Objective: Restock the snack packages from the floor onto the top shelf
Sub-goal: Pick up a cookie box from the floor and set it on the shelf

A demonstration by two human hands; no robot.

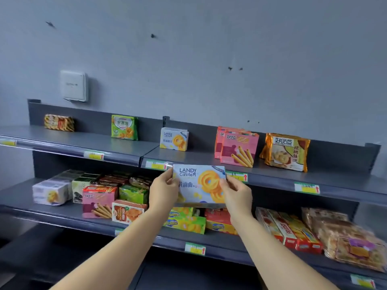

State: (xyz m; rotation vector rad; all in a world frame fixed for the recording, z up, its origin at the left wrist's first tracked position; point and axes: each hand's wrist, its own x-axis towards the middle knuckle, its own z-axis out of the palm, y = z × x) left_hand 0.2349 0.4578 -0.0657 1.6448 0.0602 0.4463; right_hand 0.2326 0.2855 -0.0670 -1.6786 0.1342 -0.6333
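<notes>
Holding a white cookie box (200, 184) printed "LANDY Castle" between both hands, the person keeps it upright, face toward the camera, in front of the price-label strip at the edge of the top shelf (272, 174). The left hand (164, 190) is closed on the box's left end, fingers curled around that edge, while the right hand (237, 192) pinches the right end, thumb on the front face and fingers behind. The box's upper edge reaches about level with the shelf lip, and its lower edge hangs over the stock on the shelf below.

On the top shelf, against the back panel, stand several packages well apart from one another: a brown snack pack (59, 122) far left, a green cookie box (124, 127), a matching box (174, 139) of the same LANDY design directly above and behind the held one, a pair of pink wafer-roll boxes (237, 146) one in front of the other, and an orange bag (285, 151) at the right. The lower shelf (62, 214) is crowded with mixed boxes and bags. A white wall device (73, 85) is mounted above the shelving at left.
</notes>
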